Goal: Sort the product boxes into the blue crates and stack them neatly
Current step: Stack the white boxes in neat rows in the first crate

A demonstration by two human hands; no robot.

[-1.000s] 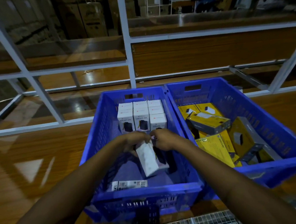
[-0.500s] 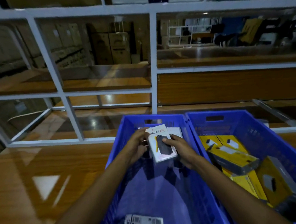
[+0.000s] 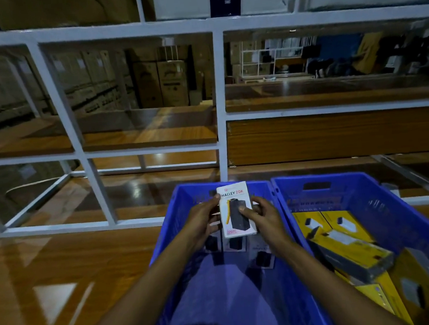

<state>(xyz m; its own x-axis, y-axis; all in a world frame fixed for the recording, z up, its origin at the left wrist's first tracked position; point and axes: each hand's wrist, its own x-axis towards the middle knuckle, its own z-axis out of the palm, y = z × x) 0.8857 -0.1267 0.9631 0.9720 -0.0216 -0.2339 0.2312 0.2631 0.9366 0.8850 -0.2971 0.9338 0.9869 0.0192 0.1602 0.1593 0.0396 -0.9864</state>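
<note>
white box (image 3: 236,211) has turned upright; left hand (image 3: 203,220) and right hand (image 3: 260,216) pinch it; boxes (image 3: 235,244) beneath mostly hidden

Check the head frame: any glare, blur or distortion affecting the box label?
Head view: dim overall; glare patches on the glossy wooden table; wide-angle lens bends the white shelf frame; the white box, held by left hand and right hand, reads HALLEY 20K clearly; yellow boxes at right look softer.

We counted two blue crates (image 3: 337,197), one white Halley 20K box (image 3: 234,211), three more white boxes (image 3: 235,244) showing below, and at least five yellow boxes (image 3: 362,253).
</note>
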